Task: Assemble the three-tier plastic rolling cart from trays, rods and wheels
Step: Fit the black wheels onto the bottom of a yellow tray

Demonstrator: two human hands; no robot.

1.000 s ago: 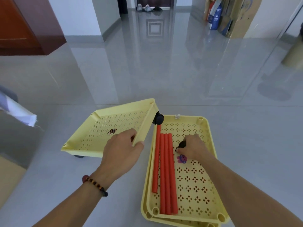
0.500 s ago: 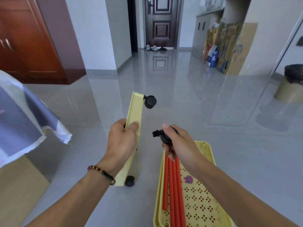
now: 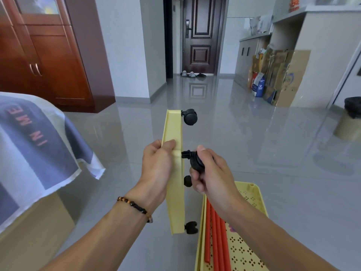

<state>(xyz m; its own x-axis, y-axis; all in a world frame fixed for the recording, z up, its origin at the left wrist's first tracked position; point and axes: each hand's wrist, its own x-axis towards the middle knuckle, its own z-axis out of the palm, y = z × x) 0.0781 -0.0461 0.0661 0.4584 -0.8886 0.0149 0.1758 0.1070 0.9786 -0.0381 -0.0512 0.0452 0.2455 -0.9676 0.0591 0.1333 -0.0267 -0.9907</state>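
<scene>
Head view: left hand (image 3: 156, 165) fingers grip the upright tray (image 3: 174, 173); right hand (image 3: 210, 171) fingers pinch a wheel (image 3: 195, 160) beside it.

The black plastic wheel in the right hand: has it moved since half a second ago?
Yes. The black plastic wheel in the right hand moved left, toward the upright yellow plastic tray; its stem now almost touches the tray's edge.

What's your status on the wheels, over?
Left hand grips upended yellow tray. Right hand holds black wheel, stem at tray's underside, not seated. Three wheels on. Nothing blocking.
</scene>
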